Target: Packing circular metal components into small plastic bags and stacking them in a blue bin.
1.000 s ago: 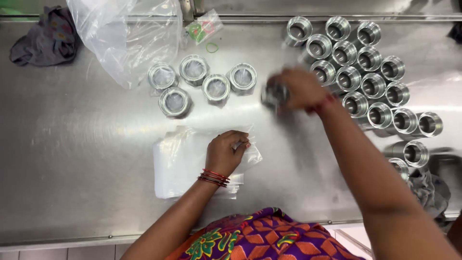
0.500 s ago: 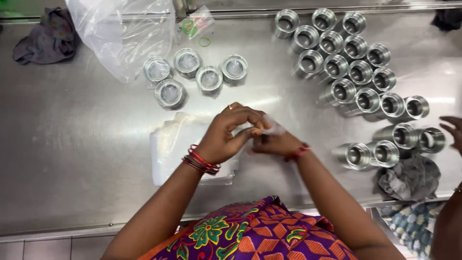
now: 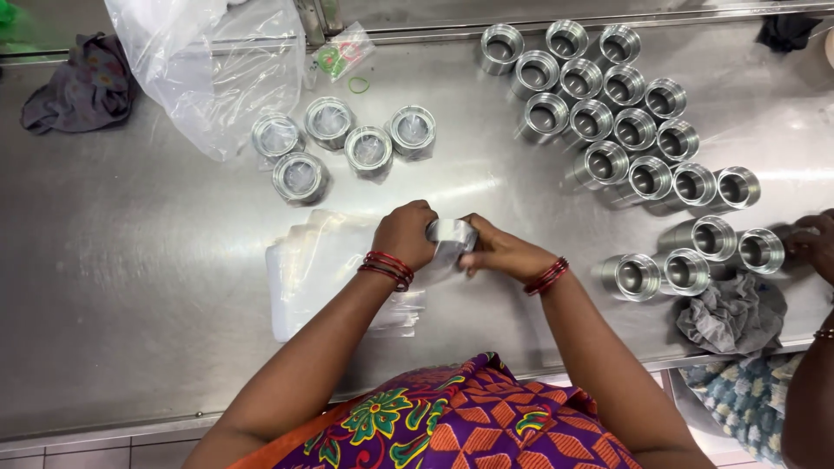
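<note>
Steel covers the whole worktop point(image 3: 130, 260), and at its middle both hands meet on one short metal ring point(image 3: 452, 234). The left hand point(image 3: 405, 234) is curled over the ring's left side and the right hand point(image 3: 502, 252) grips it from the right, so the two are clamped together on it, with a thin clear bag point(image 3: 439, 265) seeming to trail from the ring below the fingers. Red bangles sit on both wrists. Just left of the hands lies a flat stack of clear bags point(image 3: 321, 269) on the worktop. Farther up, five bagged rings point(image 3: 347, 143) sit in a loose cluster beside a large crumpled plastic sheet point(image 3: 208, 61), with a small packet of rubber bands point(image 3: 340, 54) near it. To the right, many bare metal rings point(image 3: 625, 122) stand in close rows, open ends up or tipped. A grey rag point(image 3: 730, 313) lies at the right edge, a dark cloth point(image 3: 78, 82) at the far left. Another person's hand point(image 3: 817, 243) shows at the right border.
</note>
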